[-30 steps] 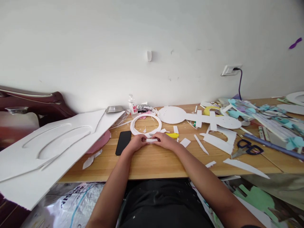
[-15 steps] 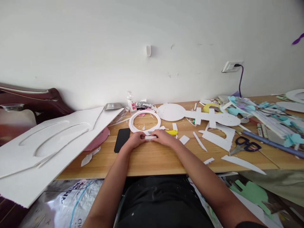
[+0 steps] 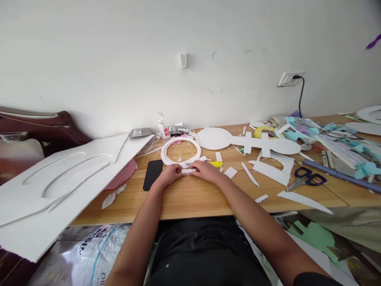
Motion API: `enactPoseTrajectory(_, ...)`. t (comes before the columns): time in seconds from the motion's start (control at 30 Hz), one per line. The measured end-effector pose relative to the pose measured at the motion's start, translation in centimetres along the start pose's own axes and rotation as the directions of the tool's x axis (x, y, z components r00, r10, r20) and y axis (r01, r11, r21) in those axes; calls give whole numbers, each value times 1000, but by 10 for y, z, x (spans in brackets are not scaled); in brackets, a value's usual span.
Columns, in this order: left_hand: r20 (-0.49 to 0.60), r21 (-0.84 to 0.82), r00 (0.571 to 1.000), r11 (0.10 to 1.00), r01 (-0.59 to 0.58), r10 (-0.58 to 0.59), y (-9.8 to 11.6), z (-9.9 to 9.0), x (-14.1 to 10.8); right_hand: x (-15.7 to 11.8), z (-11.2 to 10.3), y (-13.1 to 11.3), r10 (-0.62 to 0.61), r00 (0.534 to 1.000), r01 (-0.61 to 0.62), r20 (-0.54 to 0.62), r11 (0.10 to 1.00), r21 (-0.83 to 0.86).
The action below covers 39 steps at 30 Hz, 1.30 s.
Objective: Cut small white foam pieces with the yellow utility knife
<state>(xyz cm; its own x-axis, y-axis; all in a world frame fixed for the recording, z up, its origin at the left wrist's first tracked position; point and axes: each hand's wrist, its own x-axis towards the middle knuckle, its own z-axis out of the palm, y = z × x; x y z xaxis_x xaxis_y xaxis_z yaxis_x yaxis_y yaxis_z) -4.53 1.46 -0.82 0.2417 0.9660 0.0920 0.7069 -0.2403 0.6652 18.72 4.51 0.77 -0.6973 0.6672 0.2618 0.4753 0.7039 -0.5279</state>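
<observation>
A small white strip (image 3: 188,171) spans the gap between my two hands, near the middle of the wooden table. My left hand (image 3: 172,174) pinches its left end and my right hand (image 3: 204,170) pinches its right end. Just beyond the hands lies a white ring (image 3: 164,153). The yellow handle of a cutter (image 3: 216,163) shows past my right hand, with its blade pointing left. A black phone (image 3: 152,175) rests beside my left hand.
White board (image 3: 89,186) overhangs the table's left edge. Behind stand a bottle (image 3: 164,129) and metal dish (image 3: 140,132). Rightward lie a long white cutout (image 3: 214,138), scraps (image 3: 230,172), scissors (image 3: 311,177), a blue-grey rod (image 3: 336,177) and a pile of pale blue pieces (image 3: 330,139).
The camera's view has tilted slightly, so the table's right side appears a little higher. Both hands keep their hold on the white strip.
</observation>
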Motion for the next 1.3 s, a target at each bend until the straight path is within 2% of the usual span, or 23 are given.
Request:
enactPoseTrajectory(0.2,-8,-20,1000,1000,-1,1,0,0,0,3,-2,-2,-29,1000,29,13,999,-19)
enactPoseTrajectory(0.4,-34,-67,999,998,-14,12,1,3,-2,4,2,1,-38,999,38,-1,999,38)
enactPoseTrajectory(0.6,-49,-168,998,985,-35,27,4,5,-3,2,5,5,-29,999,34,-35,988,152)
enactPoseTrajectory(0.77,-91,-302,995,951,-64,38,14,-1,-5,2,2,9,8,996,22,-91,945,325)
enactPoseTrajectory(0.87,-131,-440,990,893,-99,45,20,0,-4,4,2,8,54,991,11,-124,880,474)
enactPoseTrajectory(1.0,-196,-637,980,755,-155,36,29,15,-1,7,6,1,113,982,26,-155,721,692)
enactPoseTrajectory(1.13,-251,-703,968,681,-204,31,38,28,0,10,17,-2,144,976,57,-161,546,836)
enactPoseTrajectory(1.3,-341,-727,939,642,-245,-28,39,23,-2,11,26,4,150,983,43,-111,398,916)
